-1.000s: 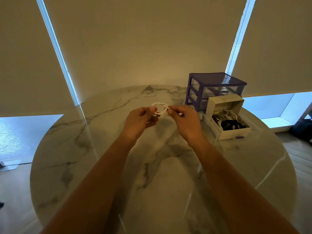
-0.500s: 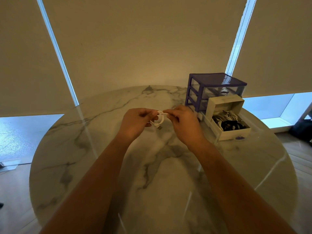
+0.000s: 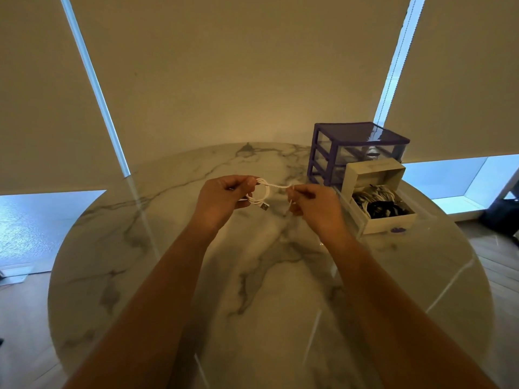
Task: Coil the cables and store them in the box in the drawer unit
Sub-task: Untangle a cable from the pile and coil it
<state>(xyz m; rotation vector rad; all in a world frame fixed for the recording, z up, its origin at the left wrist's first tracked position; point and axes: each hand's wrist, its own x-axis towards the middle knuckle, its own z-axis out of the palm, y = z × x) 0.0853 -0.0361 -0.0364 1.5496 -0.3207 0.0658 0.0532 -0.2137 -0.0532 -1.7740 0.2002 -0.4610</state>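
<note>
— Head view first: where do we stand with the white cable (image 3: 262, 193)?

— We hold it above the table (image 3: 174, 276), between our two hands. Our left hand (image 3: 222, 196) has its fingers curled round a small coil of it, with the plug hanging just below the loops. Our right hand (image 3: 313, 204) pinches the free strand, which runs taut from the coil across to it.

— So is the coiling finished?

— We judge not quite. The loops are formed, but that last strand is not yet wound in or tucked, so this cable looks to be near the end of its coiling and not yet stored.

— And the box?

— The white box (image 3: 377, 196) stands open just beside our right hand, sitting in the pulled-out drawer at the foot of the purple drawer unit (image 3: 356, 150). Several coiled cables (image 3: 376, 202), white and dark, already lie inside it, so we take much of the storing as done.

— What remains?

— We see no other loose cable on the table. By our reckoning: finish this coil, drop it into the box, and likely push the drawer back in.
</note>
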